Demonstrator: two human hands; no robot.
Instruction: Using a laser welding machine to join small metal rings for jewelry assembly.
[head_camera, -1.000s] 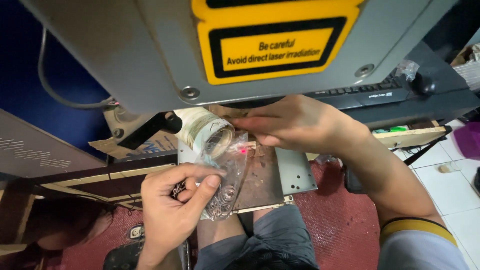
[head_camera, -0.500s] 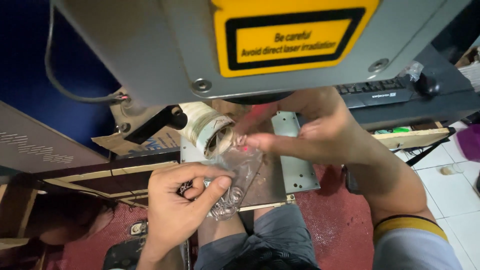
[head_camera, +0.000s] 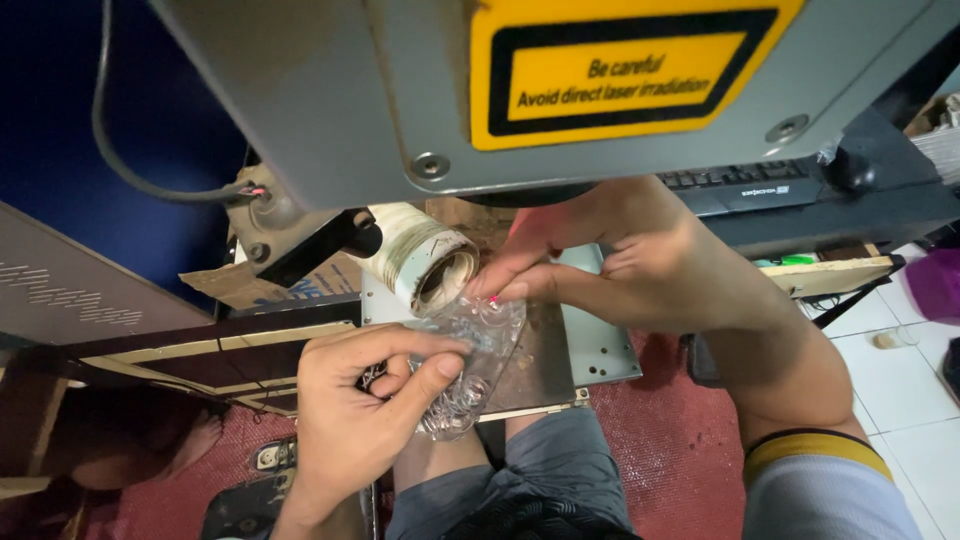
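Here my left hand (head_camera: 365, 410) pinches the near end of the clear plastic bag of small rings (head_camera: 470, 365), its long axis running away toward my right hand (head_camera: 620, 265), whose closed fingertips (head_camera: 495, 290) pinch its far end over the grey metal plate (head_camera: 600, 340).

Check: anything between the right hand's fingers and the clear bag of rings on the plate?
Nothing visible. The right hand has its fingertips at the top edge of the clear bag of rings, while the left hand pinches the bag lower down. The tape roll sits just beside them.
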